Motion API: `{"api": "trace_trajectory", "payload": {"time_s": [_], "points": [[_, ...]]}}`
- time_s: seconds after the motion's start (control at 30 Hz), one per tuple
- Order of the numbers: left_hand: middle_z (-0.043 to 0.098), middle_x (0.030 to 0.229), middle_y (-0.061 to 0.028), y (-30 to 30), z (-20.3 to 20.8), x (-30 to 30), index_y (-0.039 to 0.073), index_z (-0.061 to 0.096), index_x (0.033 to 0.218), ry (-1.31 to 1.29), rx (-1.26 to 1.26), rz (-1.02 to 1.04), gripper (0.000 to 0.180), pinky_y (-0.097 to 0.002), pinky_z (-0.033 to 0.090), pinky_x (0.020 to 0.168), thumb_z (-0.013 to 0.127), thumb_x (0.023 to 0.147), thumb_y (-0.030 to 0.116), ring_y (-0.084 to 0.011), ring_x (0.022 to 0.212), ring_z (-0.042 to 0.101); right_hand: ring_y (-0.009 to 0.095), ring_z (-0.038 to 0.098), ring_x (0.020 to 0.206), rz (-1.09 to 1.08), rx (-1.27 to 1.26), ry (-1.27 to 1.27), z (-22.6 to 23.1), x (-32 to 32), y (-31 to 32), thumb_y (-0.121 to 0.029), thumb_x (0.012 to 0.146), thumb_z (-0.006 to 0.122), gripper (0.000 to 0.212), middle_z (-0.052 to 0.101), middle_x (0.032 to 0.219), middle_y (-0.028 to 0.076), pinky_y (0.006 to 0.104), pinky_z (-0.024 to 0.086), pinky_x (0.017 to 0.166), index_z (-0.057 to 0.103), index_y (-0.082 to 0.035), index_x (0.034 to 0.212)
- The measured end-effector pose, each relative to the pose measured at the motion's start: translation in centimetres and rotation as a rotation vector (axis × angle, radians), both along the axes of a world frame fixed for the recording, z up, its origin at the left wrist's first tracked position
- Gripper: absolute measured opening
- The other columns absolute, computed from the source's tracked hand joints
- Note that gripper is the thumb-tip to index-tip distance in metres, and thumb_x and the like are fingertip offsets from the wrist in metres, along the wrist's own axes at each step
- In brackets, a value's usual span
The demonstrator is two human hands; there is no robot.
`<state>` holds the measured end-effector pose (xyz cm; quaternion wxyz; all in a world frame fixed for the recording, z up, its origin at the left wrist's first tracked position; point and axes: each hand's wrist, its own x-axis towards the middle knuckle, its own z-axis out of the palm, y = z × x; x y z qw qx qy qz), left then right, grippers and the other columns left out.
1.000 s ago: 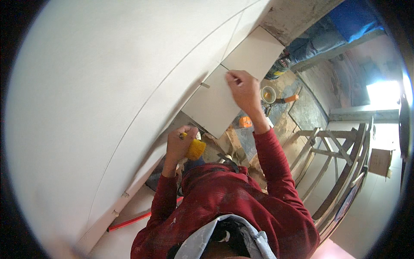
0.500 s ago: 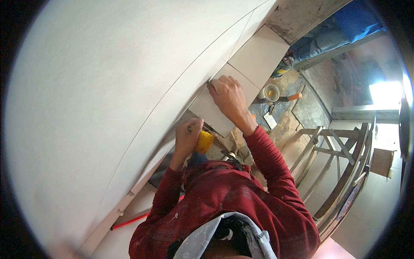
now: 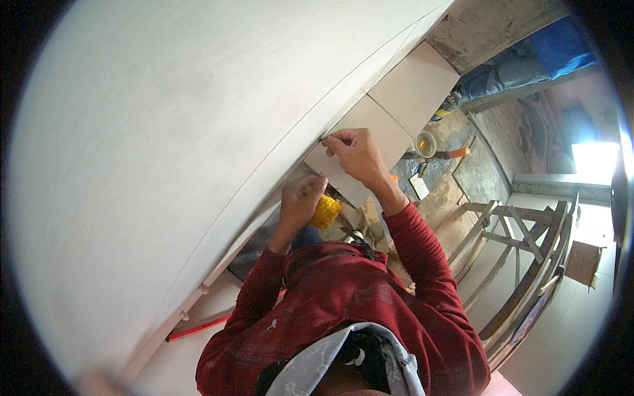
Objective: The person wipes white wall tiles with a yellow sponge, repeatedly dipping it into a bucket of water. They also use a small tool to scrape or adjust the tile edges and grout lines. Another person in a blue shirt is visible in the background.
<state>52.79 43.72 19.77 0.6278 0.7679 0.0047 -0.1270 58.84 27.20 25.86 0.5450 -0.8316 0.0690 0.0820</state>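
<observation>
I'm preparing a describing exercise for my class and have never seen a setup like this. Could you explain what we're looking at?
There is no machine here: a person works with two bare hands. The view comes from a wide fisheye camera on their head, looking down, so straight edges bend. The left hand holds what looks like a yellow sponge. The right hand is near the seam between a white wall and pale tiles; whether it grips anything is too small to tell. Beyond the tiles, a bucket and an orange-handled tool lie close together. At the right stands a wooden frame.
</observation>
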Motion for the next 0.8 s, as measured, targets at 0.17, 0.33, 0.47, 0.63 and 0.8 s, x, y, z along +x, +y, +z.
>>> {"api": "trace_trajectory", "payload": {"time_s": [0.17,0.33,0.47,0.63,0.8], "points": [[0.067,0.078,-0.0038,0.1,-0.4,0.0,-0.001,0.069,0.087,0.027,-0.021,-0.008,0.026,-0.0294,0.049,0.069,0.068,0.091,0.025,-0.0105,0.072,0.058,0.016,0.057,0.054,0.024,-0.036,0.032,-0.2,0.2,0.0,-0.026,0.086,0.061,0.031,0.063,0.060,0.012,0.0351,0.046,0.054,0.072,0.002,0.082],[0.066,0.076,-0.0027,0.1,-0.4,0.1,-0.001,0.068,0.084,0.018,-0.006,-0.026,0.028,-0.0285,0.047,0.066,0.068,0.091,0.026,-0.0095,0.071,0.056,0.022,0.060,0.055,0.063,-0.117,0.025,0.2,0.4,0.4,-0.024,0.084,0.060,0.029,0.062,0.062,0.017,0.0378,0.048,0.057,0.071,0.002,0.083],[0.065,0.075,-0.0022,0.1,-0.5,0.1,-0.001,0.067,0.083,-0.040,0.017,-0.021,0.028,-0.0282,0.047,0.066,0.067,0.091,0.026,-0.0091,0.071,0.055,0.037,0.064,0.061,0.101,-0.227,-0.033,0.7,0.4,0.5,-0.024,0.084,0.058,0.028,0.062,0.068,0.024,0.0437,0.050,0.061,0.071,0.002,0.086],[0.063,0.073,-0.0016,0.2,0.0,0.2,-0.001,0.067,0.082,-0.002,-0.012,-0.036,0.029,-0.0283,0.046,0.066,0.066,0.092,0.026,-0.0088,0.070,0.054,0.044,0.063,0.070,0.127,-0.257,-0.088,1.1,0.2,0.5,-0.026,0.086,0.056,0.030,0.061,0.074,0.027,0.0460,0.051,0.066,0.070,0.001,0.087],[0.062,0.071,-0.0018,0.5,0.4,0.0,-0.002,0.066,0.080,0.051,-0.049,-0.043,0.030,-0.0298,0.046,0.065,0.065,0.092,0.025,-0.0093,0.068,0.053,0.018,0.063,0.059,0.007,-0.297,-0.200,1.9,-0.5,-0.8,-0.025,0.088,0.062,0.030,0.067,0.070,0.018,0.0349,0.051,0.061,0.072,0.002,0.094]]}}
